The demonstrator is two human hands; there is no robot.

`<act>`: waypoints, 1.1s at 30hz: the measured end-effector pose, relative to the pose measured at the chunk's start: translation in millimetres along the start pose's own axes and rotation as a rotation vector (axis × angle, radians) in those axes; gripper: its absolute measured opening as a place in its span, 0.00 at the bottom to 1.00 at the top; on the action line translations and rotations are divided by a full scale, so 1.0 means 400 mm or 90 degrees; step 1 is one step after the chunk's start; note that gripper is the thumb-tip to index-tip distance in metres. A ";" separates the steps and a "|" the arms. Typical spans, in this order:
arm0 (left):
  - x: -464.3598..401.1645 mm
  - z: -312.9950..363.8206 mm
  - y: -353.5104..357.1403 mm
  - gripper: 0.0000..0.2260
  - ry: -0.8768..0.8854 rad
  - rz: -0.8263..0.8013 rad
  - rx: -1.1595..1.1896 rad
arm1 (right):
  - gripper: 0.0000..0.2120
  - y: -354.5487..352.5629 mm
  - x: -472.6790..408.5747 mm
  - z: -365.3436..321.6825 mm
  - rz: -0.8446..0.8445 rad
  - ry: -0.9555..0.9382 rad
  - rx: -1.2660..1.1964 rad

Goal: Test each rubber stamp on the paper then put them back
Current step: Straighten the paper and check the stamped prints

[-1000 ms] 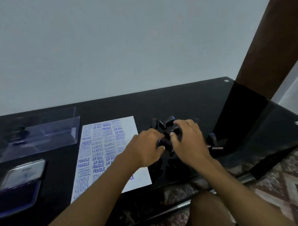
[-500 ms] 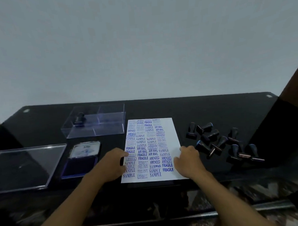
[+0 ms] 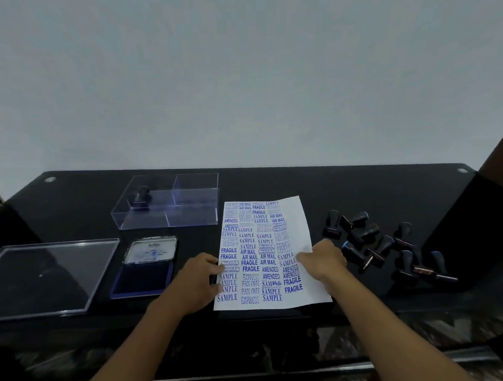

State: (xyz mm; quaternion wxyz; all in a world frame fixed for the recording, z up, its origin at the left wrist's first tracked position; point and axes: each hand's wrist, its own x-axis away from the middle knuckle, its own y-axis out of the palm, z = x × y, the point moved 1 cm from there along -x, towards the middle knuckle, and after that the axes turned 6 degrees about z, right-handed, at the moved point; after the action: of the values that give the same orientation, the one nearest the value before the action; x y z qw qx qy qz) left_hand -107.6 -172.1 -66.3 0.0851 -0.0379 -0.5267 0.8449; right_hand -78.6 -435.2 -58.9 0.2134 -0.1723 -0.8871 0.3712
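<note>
**Both hands on a stamped sheet at a black worktop**

Plain pale wall fills the upper half of the view; below it runs a glossy black worktop (image 3: pixel 345 192).

At the centre lies the paper (image 3: pixel 264 253), a white sheet crowded with blue stamped words such as SAMPLE, FRAGILE, AIR MAIL, AMENDED and EXPRESS. Its right edge looks slightly lifted and curved.

The left hand (image 3: pixel 198 282) is at the sheet's 9 o'clock edge, fingers curled against it; whether it pinches the paper or only rests there cannot be told. The right hand (image 3: pixel 324 259) is at the 3 o'clock edge, fingers and thumb closed on that raised edge, gripping the paper.

At 3 o'clock from the sheet, apart from it, a loose heap of stamps (image 3: pixel 376 245) lies on the worktop, black handles tipped at all angles, several on their sides.

At 10 o'clock from the paper stands a clear box (image 3: pixel 187 210) with inner dividers. One stamp (image 3: pixel 141 196) stands upright in its far-left compartment.

At 9 o'clock, just beyond the left hand, an ink pad (image 3: pixel 144 275) lies open, its blue pad nearest the viewer and its lid raised behind.

Farther out at 9 o'clock a flat clear lid (image 3: pixel 46 277) lies on the worktop.
</note>
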 end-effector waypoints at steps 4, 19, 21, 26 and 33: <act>0.002 0.000 0.001 0.22 -0.010 0.009 0.027 | 0.13 -0.008 -0.034 -0.013 -0.059 0.033 -0.219; -0.029 0.019 -0.017 0.24 -0.133 0.102 0.260 | 0.12 -0.050 0.028 0.004 0.006 -0.352 -0.141; -0.042 0.037 -0.011 0.23 -0.203 0.140 0.377 | 0.12 -0.070 0.047 0.010 0.034 -0.403 -0.170; -0.059 0.108 -0.013 0.13 -0.211 0.114 0.647 | 0.13 -0.130 0.066 0.000 0.089 -0.429 -0.264; -0.066 0.149 -0.102 0.09 -0.164 0.255 0.705 | 0.17 -0.181 0.077 -0.056 0.123 -0.432 -0.377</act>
State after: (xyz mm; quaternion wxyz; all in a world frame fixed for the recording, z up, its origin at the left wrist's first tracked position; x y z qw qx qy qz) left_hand -86.6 -212.0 -4.1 -0.1333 0.0163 0.0030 0.9909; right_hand -104.2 -455.8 16.2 -0.1833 -0.1763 -0.9546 0.1554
